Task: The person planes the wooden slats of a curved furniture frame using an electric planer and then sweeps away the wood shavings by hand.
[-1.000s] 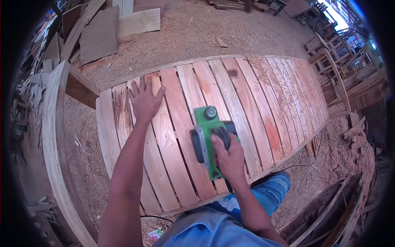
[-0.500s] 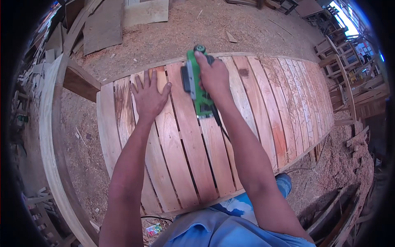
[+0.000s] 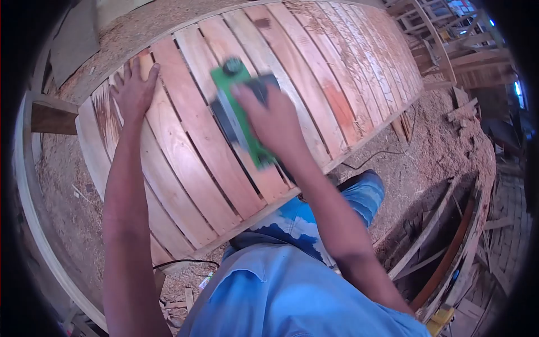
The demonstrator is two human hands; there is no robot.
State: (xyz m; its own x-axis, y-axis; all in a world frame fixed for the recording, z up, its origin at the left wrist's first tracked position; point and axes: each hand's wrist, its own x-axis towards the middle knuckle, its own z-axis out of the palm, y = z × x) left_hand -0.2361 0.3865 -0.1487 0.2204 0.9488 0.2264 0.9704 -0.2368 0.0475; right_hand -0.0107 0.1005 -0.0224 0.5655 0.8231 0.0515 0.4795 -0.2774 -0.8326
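Observation:
A green electric planer [image 3: 240, 109], blurred by motion, sits on the slatted wooden panel [image 3: 185, 163]. My right hand [image 3: 273, 119] grips its handle, with the round knob on the far end. The planer's underside is hidden against the slats. Further left, my left hand [image 3: 135, 92] lies flat on the panel near its far edge, fingers spread and holding nothing. Beside those fingers is a slat with a dark, rough patch [image 3: 106, 115].
Wood shavings [image 3: 348, 45] cover the panel's right part. A wooden post [image 3: 33, 185] stands at the left. Black cable [image 3: 382, 153] runs on the ground at right, near a shavings heap [image 3: 443, 140]. Stacked timber frames [image 3: 432, 50] fill the upper right.
The planer has been drawn nearer to my body along the slats in my right hand. My left hand stays flat by the dark patch. The camera view has turned and shifted.

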